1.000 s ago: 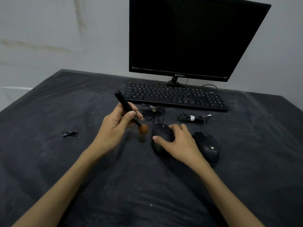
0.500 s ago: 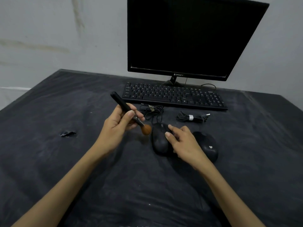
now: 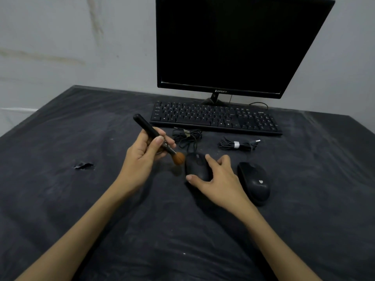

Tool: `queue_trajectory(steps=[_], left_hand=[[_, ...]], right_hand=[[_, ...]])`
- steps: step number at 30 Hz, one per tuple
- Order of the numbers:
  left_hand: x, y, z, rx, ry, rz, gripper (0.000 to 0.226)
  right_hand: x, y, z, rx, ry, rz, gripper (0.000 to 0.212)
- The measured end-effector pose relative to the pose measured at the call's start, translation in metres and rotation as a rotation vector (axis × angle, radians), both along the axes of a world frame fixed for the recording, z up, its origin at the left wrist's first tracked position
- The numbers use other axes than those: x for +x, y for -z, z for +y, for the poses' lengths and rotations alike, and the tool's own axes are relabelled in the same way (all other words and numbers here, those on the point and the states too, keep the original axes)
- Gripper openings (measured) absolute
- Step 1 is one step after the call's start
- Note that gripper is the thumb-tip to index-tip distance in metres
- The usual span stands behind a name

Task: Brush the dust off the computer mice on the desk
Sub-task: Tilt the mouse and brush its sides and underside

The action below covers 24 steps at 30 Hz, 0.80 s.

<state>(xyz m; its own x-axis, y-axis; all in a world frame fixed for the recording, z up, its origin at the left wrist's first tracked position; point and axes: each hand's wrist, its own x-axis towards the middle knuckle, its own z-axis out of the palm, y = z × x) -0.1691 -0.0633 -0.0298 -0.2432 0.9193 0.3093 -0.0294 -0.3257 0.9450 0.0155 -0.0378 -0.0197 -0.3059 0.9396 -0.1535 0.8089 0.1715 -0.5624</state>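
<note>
Two black mice lie on the dark cloth in front of the keyboard. My right hand (image 3: 218, 179) holds the left mouse (image 3: 196, 166), with the thumb on its near left side and the fingers along its right side. To its right lies the second mouse (image 3: 255, 182), which bears a small white heart mark. My left hand (image 3: 142, 159) grips a black-handled brush (image 3: 150, 129) like a pen. Its orange bristle tip (image 3: 178, 158) hovers just left of the held mouse, at its front left edge.
A black keyboard (image 3: 215, 118) and a dark monitor (image 3: 233, 45) stand at the back. Two bundled cables (image 3: 187, 135) (image 3: 237, 145) lie between the keyboard and the mice. The dark cloth (image 3: 101, 199) has a small tear (image 3: 83, 165) at the left.
My right hand has shifted on the left mouse: the thumb came back round to its near left side. The brush tip stays just left of the mouse.
</note>
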Motion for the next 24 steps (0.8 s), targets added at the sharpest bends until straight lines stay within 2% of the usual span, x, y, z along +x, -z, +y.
queue_trajectory(steps=[7,14,17,19,21,24], left_hand=[[0.003,0.001,-0.001,-0.023,0.011,0.001,0.016],[0.012,0.0,-0.004,-0.099,0.114,-0.175,0.015],[0.021,0.006,-0.004,-0.131,0.227,-0.089,0.016],[0.022,0.008,0.0,-0.093,0.167,0.054,0.019],[0.015,0.007,0.006,-0.02,-0.005,0.181,0.024],[0.009,0.004,0.006,0.04,-0.06,0.031,0.025]], right_hand=[[0.013,0.007,0.01,-0.073,0.012,0.181,0.065],[0.018,0.016,0.014,-0.117,0.025,0.305,0.052],[0.018,0.018,0.016,-0.111,0.01,0.297,0.051],[0.019,0.018,0.016,-0.107,0.008,0.3,0.051],[0.019,0.019,0.016,-0.103,0.013,0.305,0.051],[0.018,0.02,0.016,-0.098,0.012,0.303,0.052]])
